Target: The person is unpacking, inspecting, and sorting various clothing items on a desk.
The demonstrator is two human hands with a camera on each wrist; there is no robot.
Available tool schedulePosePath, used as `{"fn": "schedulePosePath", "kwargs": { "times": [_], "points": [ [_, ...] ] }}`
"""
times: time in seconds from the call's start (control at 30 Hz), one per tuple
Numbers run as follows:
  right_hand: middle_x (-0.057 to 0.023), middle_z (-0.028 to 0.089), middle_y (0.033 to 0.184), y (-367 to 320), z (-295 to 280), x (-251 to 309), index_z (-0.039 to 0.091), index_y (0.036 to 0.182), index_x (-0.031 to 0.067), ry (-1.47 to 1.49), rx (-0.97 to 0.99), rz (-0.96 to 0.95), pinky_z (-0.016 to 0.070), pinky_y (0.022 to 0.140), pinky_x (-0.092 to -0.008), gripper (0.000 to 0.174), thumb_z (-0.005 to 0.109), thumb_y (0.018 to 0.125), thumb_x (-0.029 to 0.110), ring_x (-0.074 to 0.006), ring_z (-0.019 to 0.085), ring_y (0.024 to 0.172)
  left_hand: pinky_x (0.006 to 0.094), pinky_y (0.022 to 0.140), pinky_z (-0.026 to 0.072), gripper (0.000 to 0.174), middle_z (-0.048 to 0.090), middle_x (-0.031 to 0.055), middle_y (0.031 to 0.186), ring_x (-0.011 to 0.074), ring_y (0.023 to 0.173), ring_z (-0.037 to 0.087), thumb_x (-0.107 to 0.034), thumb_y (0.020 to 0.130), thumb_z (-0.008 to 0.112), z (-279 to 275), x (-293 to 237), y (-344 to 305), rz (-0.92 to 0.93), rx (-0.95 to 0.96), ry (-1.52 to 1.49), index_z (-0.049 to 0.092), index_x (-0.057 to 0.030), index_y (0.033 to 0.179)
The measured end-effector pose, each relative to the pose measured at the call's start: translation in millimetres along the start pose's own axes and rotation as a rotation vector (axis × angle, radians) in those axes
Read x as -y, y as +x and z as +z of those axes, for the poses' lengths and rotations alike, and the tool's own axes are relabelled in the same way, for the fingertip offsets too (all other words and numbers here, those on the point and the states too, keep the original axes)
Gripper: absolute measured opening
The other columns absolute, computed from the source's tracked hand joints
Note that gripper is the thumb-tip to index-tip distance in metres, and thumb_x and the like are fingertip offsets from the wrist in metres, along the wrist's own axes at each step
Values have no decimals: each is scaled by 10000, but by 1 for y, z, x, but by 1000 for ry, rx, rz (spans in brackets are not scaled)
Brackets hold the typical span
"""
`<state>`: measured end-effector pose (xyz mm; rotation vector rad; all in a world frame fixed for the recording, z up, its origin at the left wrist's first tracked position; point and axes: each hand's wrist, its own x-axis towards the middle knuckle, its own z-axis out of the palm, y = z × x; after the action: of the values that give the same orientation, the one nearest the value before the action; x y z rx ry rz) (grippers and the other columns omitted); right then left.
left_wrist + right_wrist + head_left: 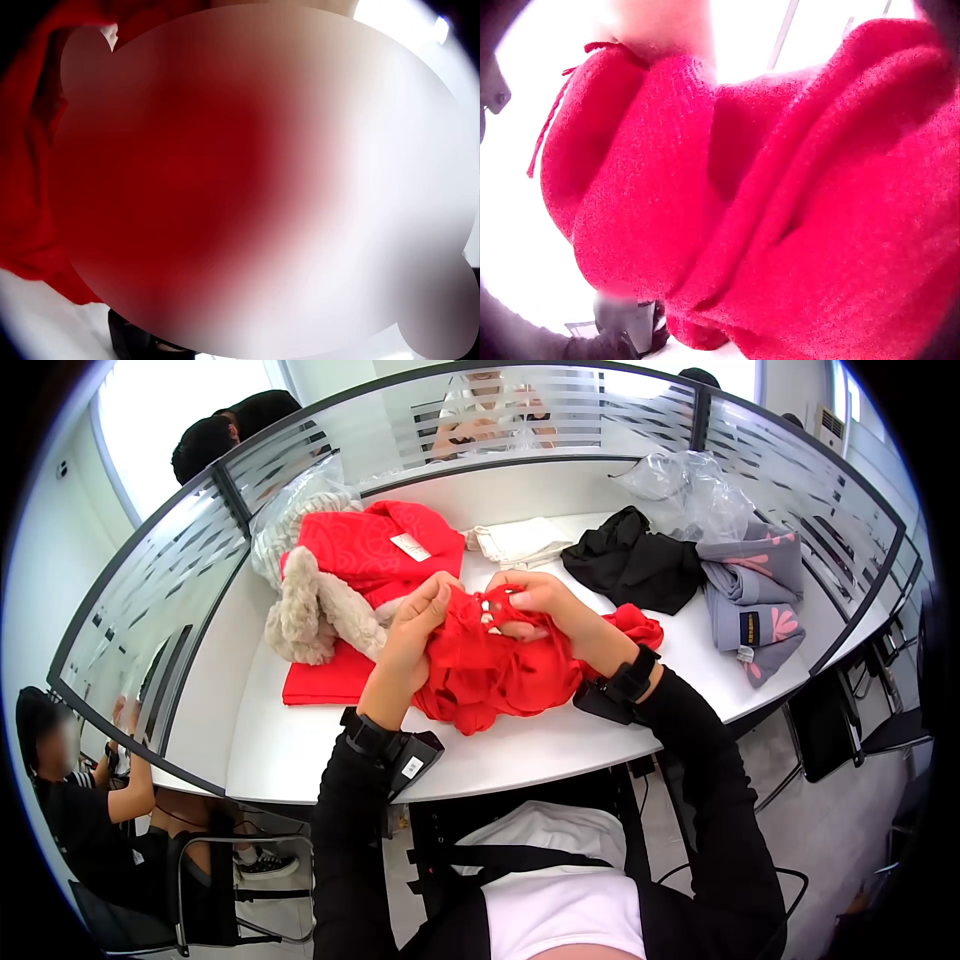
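Both hands hold a bunched red garment (505, 670) of soft knit cloth over the front middle of the desk. At its upper left edge, my left hand (408, 635) pinches the cloth between thumb and fingers. The right hand (560, 610) grips the upper right, with some fingers behind the fabric. Small white bits, perhaps a label, show between the hands. Folds of the red garment (780, 202) fill much of the right wrist view, where a thin red cord (546, 135) dangles at the left. Most of the left wrist view is blurred, with red cloth (22, 172) along its left edge.
Red folded clothing with a tag (350, 545) and a fluffy beige item (300, 615) lie left. White cloth (525, 542), black cloth (635, 560), a clear plastic bag (690, 490) and grey-purple fabric (755, 595) lie behind and right. A partition (640, 410) curves round the desk.
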<state>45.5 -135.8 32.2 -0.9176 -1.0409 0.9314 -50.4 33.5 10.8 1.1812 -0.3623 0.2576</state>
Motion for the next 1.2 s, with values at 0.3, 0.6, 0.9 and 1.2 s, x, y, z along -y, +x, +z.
{"fn": "schedulePosePath", "kwargs": {
  "times": [0.3,0.6,0.9,1.2],
  "points": [
    [-3,475,608,-2,-8,-6,520,937,-5,-66,-71,-18,275,443,-151,142,464,867,106,-25,353,468,176,647,399,82,561,-16,839,36,749,500,-118,861,550,9,-5,6,147,-280,384,546,-60,919],
    [-70,603,612,-4,1,-7,553,825,0,-314,-85,-75,365,454,-174,118,497,856,99,-66,475,456,293,762,416,224,569,44,897,175,881,524,-84,634,723,28,-21,1,525,-65,1256,633,-47,836],
    [-66,602,594,-5,7,-8,551,807,-5,-458,-26,-134,350,433,-173,140,513,857,120,-51,455,431,232,743,425,66,593,39,798,111,774,551,-20,759,637,18,-12,-2,341,-232,610,583,-4,793],
    [-24,547,504,-10,11,-5,567,873,16,-493,-65,-58,267,370,-162,150,516,868,156,-31,363,347,211,713,418,81,587,31,825,97,742,527,-84,828,592,7,-14,-1,427,-283,478,579,-15,868]
  ]
}}
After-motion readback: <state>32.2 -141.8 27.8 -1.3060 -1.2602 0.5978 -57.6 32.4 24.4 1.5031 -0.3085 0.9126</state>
